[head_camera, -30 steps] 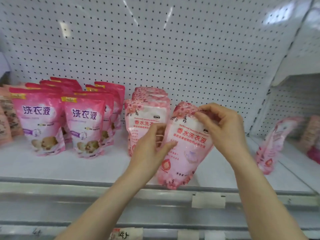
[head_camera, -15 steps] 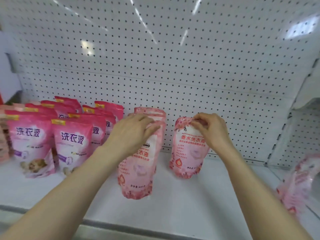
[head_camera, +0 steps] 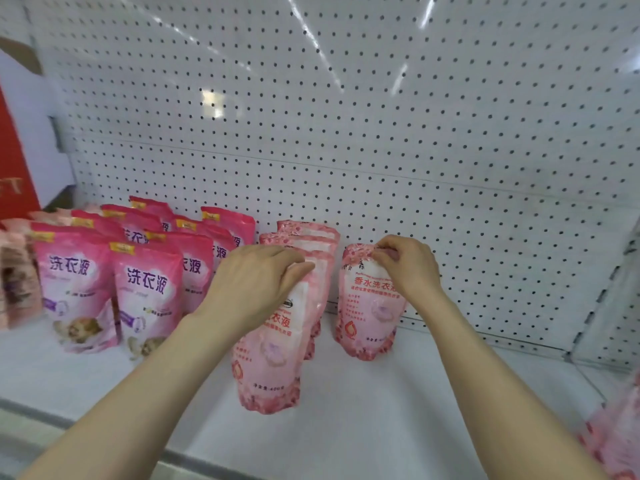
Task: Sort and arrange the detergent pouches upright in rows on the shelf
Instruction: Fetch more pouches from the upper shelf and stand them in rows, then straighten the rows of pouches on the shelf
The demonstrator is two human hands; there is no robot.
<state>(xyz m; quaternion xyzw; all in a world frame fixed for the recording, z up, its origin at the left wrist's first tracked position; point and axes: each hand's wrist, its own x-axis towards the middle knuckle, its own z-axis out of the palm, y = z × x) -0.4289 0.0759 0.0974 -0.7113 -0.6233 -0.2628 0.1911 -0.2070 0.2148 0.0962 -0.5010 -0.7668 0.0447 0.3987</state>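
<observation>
left hand (head_camera: 256,282) — bare | right hand (head_camera: 410,268) — bare | forearms bare to frame edge

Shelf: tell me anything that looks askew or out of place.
A pale pink pouch at the right edge sits apart from the rows, seemingly tilted, though blurred. The front pouch gripped by the left hand leans slightly. The lone pouch pinched by the right hand stands upright.

The white shelf (head_camera: 398,410) carries upright pouches: at the left, rows of bright pink pouches (head_camera: 147,292); in the middle, a near-to-far row of pale floral pouches (head_camera: 270,358) — and just right of it, apart, a single pale pouch (head_camera: 370,306).
</observation>
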